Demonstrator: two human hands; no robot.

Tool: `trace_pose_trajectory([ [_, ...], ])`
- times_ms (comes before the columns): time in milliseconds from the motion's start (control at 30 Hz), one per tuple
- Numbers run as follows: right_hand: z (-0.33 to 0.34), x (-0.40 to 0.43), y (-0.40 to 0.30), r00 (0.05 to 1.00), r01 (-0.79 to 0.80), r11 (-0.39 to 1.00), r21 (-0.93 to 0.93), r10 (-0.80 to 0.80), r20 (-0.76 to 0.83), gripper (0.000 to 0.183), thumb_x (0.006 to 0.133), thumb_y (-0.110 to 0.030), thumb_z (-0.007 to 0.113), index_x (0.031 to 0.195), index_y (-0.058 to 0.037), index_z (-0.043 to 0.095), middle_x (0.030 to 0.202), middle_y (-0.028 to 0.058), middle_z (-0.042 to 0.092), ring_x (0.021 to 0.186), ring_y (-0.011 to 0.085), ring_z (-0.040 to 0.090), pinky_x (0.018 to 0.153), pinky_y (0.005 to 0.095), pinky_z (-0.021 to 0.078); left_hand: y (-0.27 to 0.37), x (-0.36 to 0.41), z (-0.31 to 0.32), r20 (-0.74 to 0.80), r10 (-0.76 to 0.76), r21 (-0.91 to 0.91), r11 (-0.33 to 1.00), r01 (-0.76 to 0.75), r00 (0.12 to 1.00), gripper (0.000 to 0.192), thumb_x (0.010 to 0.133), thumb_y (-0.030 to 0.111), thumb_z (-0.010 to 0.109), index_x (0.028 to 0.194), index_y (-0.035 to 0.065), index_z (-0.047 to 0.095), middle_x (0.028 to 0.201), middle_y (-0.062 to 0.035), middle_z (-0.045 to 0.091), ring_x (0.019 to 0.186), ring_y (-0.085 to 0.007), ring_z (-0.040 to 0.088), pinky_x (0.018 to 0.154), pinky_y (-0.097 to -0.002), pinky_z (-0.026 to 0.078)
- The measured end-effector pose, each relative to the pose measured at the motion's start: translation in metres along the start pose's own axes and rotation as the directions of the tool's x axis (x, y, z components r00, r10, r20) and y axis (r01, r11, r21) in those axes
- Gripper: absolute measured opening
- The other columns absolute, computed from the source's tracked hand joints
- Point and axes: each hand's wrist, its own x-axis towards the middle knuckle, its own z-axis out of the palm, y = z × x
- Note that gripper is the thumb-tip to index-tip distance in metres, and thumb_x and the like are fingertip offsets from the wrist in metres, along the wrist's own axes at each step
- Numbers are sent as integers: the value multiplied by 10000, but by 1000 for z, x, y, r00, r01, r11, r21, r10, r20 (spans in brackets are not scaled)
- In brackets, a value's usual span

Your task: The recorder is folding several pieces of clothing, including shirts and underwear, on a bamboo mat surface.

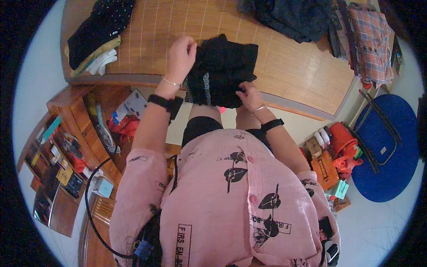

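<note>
A folded black garment (227, 66) with a strip of grey lace trim lies before me, its near part hanging over the front edge of a wood-toned slatted mat (150, 40). My left hand (183, 56) is at the garment's left side with its fingers curled; whether it grips any cloth cannot be made out. At the near right corner, my right hand (250, 96) pinches the black cloth between thumb and fingers.
Black dotted clothing (96, 33) and white gloves (102, 62) lie at the left. Dark clothes (293, 20) and a folded plaid shirt (370, 43) are at the far right. Wooden shelves (73, 116) stand left; a blue folding table (387, 147) and boxes (323, 170) stand right.
</note>
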Motion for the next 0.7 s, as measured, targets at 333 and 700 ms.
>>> trace_pose_trajectory([
  [333, -16, 24, -20, 901, 301, 945, -128, -325, -286, 517, 748, -170, 657, 1195, -87, 411, 1164, 155, 463, 951, 376, 552, 764, 436, 493, 2, -83, -1, 255, -53, 259, 966, -15, 966, 440, 708, 359, 690, 982, 29, 592, 905, -167, 579, 864, -347, 539, 716, -426, 458],
  [700, -23, -9, -35, 923, 365, 906, -214, -383, -49, 174, 747, -139, 645, 890, -46, 605, 852, 141, 581, 781, 336, 584, 655, 395, 478, -2, -102, 6, 264, -85, 159, 986, 44, 961, 403, 646, 122, 715, 992, 38, 526, 915, -174, 568, 857, -356, 528, 733, -430, 439],
])
